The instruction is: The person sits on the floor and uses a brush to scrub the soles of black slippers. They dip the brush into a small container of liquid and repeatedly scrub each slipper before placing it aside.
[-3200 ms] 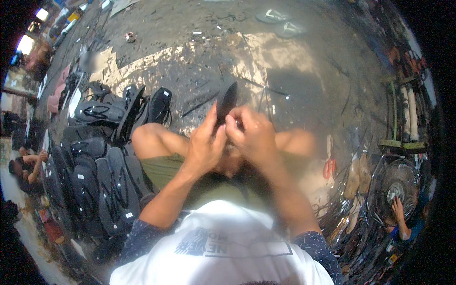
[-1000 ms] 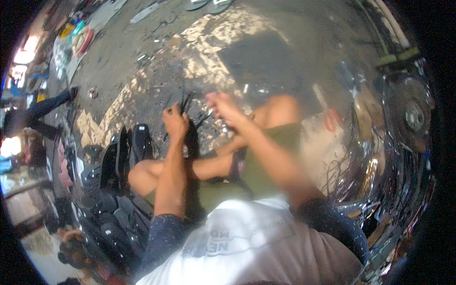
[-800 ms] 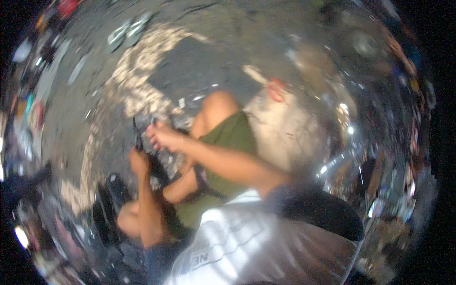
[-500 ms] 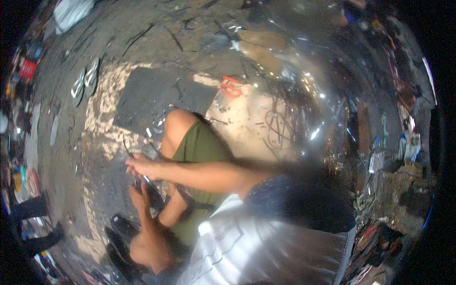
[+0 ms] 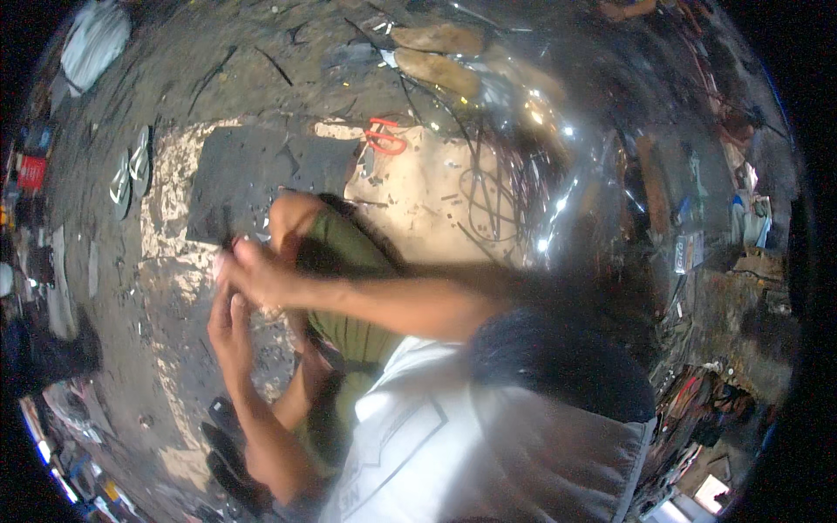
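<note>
My right hand (image 5: 260, 277) is closed, its fingers curled, and its forearm crosses over my raised knee in green cloth. Just below it my left hand (image 5: 229, 315) reaches up with its fingers against the right hand. Both hands meet over the dark mat's near corner. What they grip is mostly hidden and blurred. The dark mat (image 5: 261, 174) lies on the floor beyond them, with small scraps on it. At the mat's right edge lie red-handled scissors (image 5: 386, 139).
A pale board (image 5: 427, 192) with a tangle of thin dark strips (image 5: 488, 205) lies right of the mat. Sandals (image 5: 131, 174) stand at the left. Brown shoe-shaped pieces (image 5: 436, 70) lie at the far side. A white bundle (image 5: 94, 44) sits far left.
The thin dark strip and shiny piece that showed at my hands are no longer clearly visible. Both hands have drawn together and moved up slightly. The view has shifted.
</note>
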